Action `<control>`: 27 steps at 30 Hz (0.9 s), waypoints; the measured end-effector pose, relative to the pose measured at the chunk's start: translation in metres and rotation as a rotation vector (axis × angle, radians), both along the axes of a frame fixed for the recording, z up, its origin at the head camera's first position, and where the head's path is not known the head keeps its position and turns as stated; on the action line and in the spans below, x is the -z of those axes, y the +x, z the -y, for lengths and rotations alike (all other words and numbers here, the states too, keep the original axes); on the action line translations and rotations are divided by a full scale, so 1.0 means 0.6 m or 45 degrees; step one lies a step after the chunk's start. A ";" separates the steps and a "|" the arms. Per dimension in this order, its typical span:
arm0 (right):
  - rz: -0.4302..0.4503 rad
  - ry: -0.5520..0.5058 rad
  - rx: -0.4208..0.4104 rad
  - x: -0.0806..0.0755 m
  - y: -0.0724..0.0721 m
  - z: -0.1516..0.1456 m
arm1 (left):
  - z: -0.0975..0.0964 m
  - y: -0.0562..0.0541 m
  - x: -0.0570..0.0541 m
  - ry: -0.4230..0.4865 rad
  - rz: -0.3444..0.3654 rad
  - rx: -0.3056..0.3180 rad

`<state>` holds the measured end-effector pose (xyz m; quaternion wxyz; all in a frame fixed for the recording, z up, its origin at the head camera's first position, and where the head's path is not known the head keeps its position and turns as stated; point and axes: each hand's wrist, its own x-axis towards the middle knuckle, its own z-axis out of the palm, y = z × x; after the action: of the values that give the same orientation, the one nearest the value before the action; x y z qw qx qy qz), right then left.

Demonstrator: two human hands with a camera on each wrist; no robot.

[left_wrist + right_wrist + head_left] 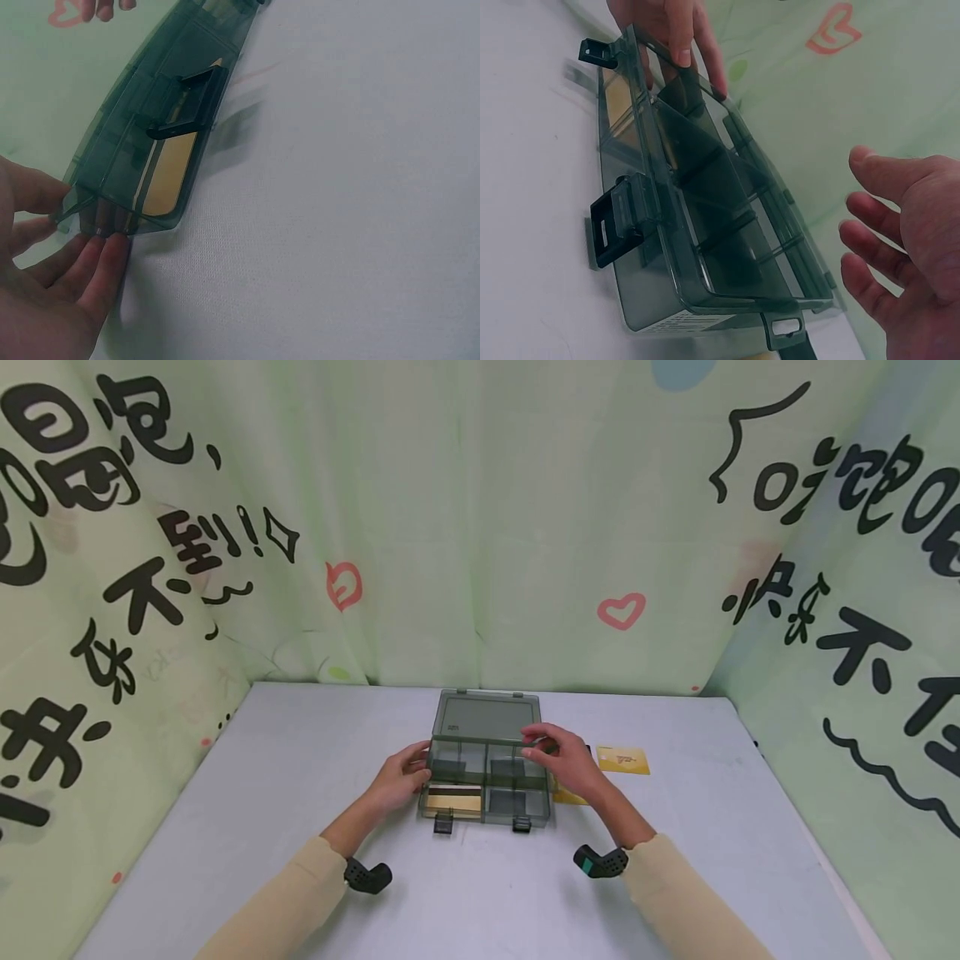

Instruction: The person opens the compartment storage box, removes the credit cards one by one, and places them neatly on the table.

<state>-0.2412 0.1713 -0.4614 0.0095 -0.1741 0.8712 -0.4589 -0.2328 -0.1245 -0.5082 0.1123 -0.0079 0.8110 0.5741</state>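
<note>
A see-through grey-green compartment box [480,821] lies on the table with its lid [486,714] folded back. In its front left compartment is a pale yellow card [453,804] with a dark stripe. My left hand [397,781] grips the box's left end, thumb at the upper edge and other fingers lower on the side, as the left wrist view shows. Over the box's rear right part hovers my right hand [562,756], fingers loosely bent. The right wrist view has this hand [922,240] apart from the box, with nothing in it. Two dark latches [619,221] hang at the front.
To the right of the box lies a yellow card [624,760]. Another yellow card [572,797] shows beside the box's right wall, partly hidden by the right arm. A printed pale green curtain [480,527] surrounds the white table [480,902] at the back and sides.
</note>
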 end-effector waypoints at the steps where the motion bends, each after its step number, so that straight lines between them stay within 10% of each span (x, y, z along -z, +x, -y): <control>1: -0.002 -0.001 -0.003 0.000 0.000 0.000 | 0.000 0.000 0.000 -0.001 0.005 0.000; 27: 0.021 0.002 -0.038 0.006 0.010 0.034 | 0.000 0.001 -0.003 -0.003 0.009 -0.001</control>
<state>-0.2353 0.1508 -0.4653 0.0237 -0.1834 0.8687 -0.4596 -0.2324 -0.1245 -0.5065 0.1148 -0.0105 0.8113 0.5731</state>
